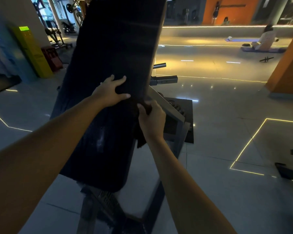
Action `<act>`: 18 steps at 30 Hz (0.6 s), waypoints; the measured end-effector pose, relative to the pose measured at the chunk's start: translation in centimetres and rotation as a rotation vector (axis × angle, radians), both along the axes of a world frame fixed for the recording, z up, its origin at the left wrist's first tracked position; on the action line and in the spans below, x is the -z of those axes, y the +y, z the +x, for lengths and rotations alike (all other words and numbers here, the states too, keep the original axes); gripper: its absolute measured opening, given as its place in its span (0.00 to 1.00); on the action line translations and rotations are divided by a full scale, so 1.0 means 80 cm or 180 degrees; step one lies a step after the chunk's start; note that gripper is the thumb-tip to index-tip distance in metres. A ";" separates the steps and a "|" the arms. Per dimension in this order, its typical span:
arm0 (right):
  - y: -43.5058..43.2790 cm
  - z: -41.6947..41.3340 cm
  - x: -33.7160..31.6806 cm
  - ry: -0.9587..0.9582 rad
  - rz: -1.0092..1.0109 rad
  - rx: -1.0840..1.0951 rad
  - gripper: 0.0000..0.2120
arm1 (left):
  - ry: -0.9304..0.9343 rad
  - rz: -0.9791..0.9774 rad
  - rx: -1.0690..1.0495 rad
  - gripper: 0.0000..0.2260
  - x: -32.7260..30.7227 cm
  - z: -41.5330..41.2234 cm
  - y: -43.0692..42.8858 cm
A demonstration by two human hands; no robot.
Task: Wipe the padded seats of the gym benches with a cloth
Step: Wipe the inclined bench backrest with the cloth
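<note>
Forearms out over bench (pixel 95 208). Pressed left hand (pixel 111 92), fingers wide, flat on backrest (pixel 122 48). Clutched cloth (pixel 141 140) in right hand (pixel 151 119) at seat's (pixel 105 149) right edge. Noted seat left of cloth, lengthwise toward camera.

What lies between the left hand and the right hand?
In the head view, only the top of the cloth, gripped by the right hand at the edge of the pad; the left hand rests on it.
</note>
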State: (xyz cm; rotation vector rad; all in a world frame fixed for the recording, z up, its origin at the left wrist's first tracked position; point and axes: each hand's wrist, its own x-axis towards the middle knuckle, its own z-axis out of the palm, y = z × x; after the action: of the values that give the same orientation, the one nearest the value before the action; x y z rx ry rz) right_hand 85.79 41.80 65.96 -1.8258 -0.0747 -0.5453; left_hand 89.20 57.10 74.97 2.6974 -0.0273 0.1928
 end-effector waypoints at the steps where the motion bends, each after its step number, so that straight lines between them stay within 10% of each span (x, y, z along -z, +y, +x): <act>1: 0.002 -0.013 0.012 0.0068 -0.0055 -0.0014 0.08 | 0.0007 0.0010 0.0015 0.35 0.000 -0.002 0.001; 18: 0.007 0.045 -0.059 0.0117 0.0141 0.0323 0.09 | -0.0002 0.0185 0.0138 0.35 -0.001 0.008 0.009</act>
State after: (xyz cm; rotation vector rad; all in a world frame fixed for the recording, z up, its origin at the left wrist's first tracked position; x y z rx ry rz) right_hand 89.36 42.34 70.70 -1.8027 0.0548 -0.5800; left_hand 89.86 57.84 75.02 2.7519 -0.0928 0.1825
